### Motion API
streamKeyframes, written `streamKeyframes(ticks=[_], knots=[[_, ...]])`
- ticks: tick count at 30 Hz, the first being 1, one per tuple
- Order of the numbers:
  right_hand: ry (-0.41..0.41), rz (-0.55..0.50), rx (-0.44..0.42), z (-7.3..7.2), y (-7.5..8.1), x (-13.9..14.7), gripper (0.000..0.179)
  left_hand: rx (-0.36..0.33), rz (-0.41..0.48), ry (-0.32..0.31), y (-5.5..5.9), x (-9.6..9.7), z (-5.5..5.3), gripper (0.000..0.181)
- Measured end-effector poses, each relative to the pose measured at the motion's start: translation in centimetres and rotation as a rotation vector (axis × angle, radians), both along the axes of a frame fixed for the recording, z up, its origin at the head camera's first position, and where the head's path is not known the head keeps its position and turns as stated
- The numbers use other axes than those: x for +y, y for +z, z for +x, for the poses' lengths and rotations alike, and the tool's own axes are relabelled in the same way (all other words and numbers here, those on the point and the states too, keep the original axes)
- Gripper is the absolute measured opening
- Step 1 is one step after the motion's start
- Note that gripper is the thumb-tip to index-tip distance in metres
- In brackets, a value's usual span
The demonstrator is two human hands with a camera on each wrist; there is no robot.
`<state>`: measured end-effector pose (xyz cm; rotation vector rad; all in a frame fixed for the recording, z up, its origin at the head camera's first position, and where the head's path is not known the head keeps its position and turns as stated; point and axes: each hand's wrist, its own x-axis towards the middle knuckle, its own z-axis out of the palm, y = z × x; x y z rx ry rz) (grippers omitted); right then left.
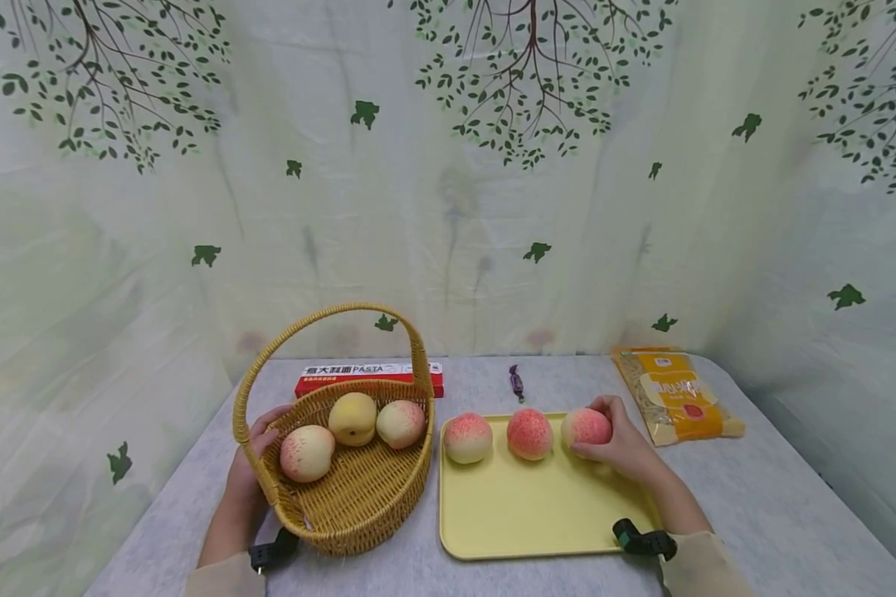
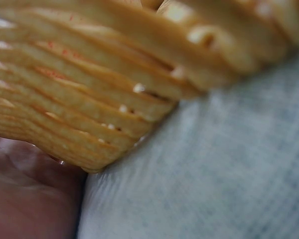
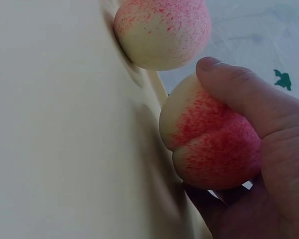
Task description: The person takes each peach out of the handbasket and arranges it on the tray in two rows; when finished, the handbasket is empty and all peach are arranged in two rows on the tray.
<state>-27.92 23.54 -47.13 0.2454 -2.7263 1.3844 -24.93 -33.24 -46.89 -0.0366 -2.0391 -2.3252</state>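
Observation:
A wicker basket point(image 1: 358, 531) with a tall arched handle stands at the left of the table. Two pinkish peaches point(image 1: 308, 453) and a yellow peach point(image 1: 353, 419) lie inside it. At its left side, my left hand point(image 1: 250, 464) holds the basket wall; some of its fingers are hidden. My right hand point(image 1: 623, 444) grips a red-and-cream peach point(image 3: 214, 137) between thumb and fingers, over the back right of a yellow tray point(image 1: 530, 514). Two more peaches, a pale pink one point(image 1: 468, 438) and a redder one point(image 1: 529, 434), sit in a row on the tray's back part.
Behind the basket lies a red and white pasta box point(image 1: 373, 370). A small purple wrapped candy point(image 1: 517, 383) is beyond the tray. An orange bag of grain point(image 1: 675, 396) rests at the back right. A printed curtain point(image 1: 455, 207) hangs behind the table.

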Motion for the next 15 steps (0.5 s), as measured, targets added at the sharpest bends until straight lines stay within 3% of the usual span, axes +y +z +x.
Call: streamKeyframes(ticks=[8,15], knots=[[0.054,0.013,-0.007,-0.1,0.0,0.4,0.078,-0.010,-0.005,0.013,-0.1,0.1,-0.2,0.045],[0.072,0.055,-0.104,0.3,0.9,0.8,0.073,0.017,-0.001,0.011,0.1,0.2,-0.1,0.044]])
